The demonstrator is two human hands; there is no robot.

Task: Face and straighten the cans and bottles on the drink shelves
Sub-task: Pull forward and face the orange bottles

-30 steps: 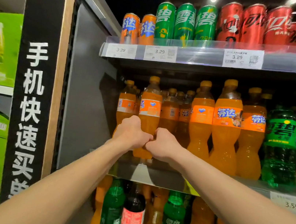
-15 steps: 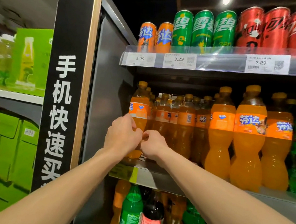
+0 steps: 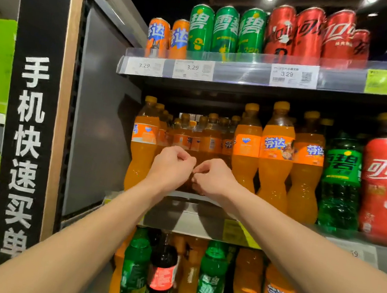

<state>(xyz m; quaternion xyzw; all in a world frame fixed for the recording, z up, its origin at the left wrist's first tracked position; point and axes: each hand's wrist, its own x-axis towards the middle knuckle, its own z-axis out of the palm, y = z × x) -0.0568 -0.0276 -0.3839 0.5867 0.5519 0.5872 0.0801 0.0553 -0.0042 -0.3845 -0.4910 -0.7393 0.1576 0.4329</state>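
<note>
Hands at the middle shelf (image 3: 191, 221): left hand (image 3: 171, 168) and right hand (image 3: 213, 177) curled side by side, knuckles nearly touching, gripping nothing visible. Orange bottles (image 3: 274, 158) upright on that shelf, one (image 3: 143, 144) left of the hands, smaller ones behind them. Green bottle (image 3: 341, 183) and red bottle (image 3: 383, 189) further right. Cans (image 3: 226, 30) on the shelf above.
</note>
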